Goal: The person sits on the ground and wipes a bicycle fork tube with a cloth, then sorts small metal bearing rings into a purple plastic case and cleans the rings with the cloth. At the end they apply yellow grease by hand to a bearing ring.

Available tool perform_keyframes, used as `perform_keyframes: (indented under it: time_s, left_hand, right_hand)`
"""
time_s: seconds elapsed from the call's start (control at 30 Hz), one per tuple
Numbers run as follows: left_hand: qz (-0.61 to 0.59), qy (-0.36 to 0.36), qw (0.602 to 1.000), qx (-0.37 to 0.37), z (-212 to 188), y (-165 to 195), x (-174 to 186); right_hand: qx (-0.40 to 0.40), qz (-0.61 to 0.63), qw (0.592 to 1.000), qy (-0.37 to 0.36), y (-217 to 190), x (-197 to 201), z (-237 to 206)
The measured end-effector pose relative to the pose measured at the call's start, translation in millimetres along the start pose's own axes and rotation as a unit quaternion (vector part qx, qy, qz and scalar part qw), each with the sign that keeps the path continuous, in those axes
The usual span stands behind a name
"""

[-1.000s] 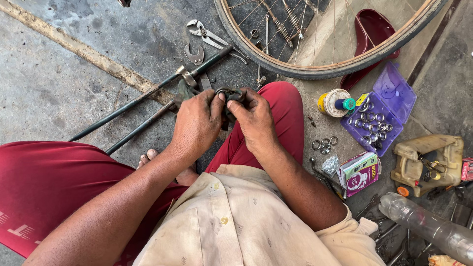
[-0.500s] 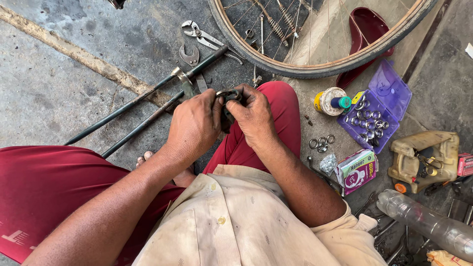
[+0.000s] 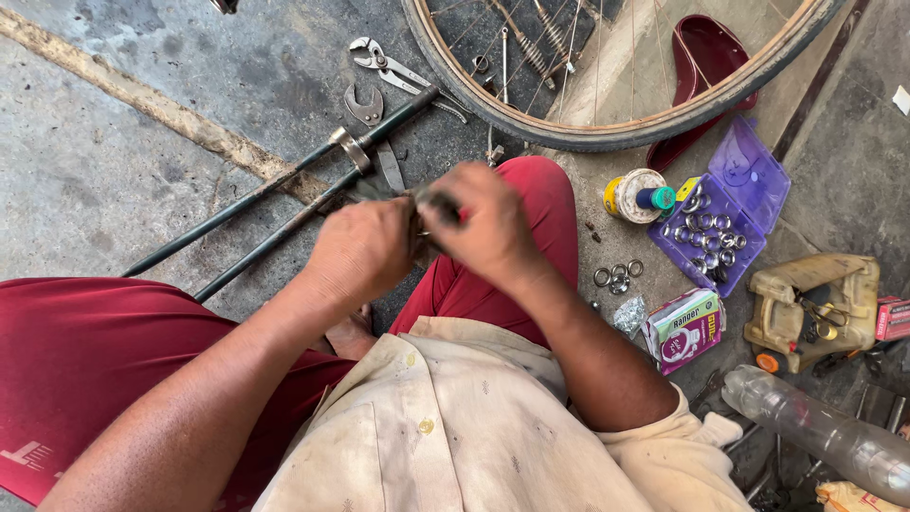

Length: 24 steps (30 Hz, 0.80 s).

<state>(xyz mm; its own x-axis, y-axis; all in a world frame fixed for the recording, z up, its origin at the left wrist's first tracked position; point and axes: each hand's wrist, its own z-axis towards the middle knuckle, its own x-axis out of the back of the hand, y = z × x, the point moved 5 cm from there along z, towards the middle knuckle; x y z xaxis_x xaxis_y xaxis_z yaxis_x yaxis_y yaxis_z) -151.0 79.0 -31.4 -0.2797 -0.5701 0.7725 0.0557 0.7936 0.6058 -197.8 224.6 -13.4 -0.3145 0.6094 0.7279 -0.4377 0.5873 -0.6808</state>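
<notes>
Both hands meet at frame centre above the knee. The left hand (image 3: 365, 251) and right hand (image 3: 488, 228) have fingers closed around a small dark part (image 3: 438, 204), bracing it. Fork rods (image 3: 284, 204) lie at 10 o'clock; bearing tray (image 3: 749, 175) at 2 o'clock, within reach.

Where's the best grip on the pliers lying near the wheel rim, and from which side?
Take the pliers by the two long handles, which splay toward the wheel. Come from straight above: they lie flat on the concrete with bare floor around, and the handles look like the longest, easiest span to pinch together.
</notes>
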Motion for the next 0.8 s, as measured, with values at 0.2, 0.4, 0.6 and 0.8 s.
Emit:
perform_keyframes:
  time_s: [0.2,0.4,0.6,0.8]
  left_hand:
    - [-0.477,-0.055,0.855,0.197,3,-21,-6]
    - [-0.544,-0.007,0.802,0.247,7,-25,-7]
    - [-0.250,0.124,0.950,0.141,9,-27,8]
    - [-0.168,0.165,0.965,0.113,6,-14,11]
  right_hand:
    - [-0.251,0.709,0.657,0.061,77,-11,11]
    - [-0.235,0.678,0.697,-0.006,91,-77,-7]
    - [-0.208,0.559,0.796,0.104,91,-47,5]
    - [-0.228,0.542,0.804,0.085,52,-55,-6]
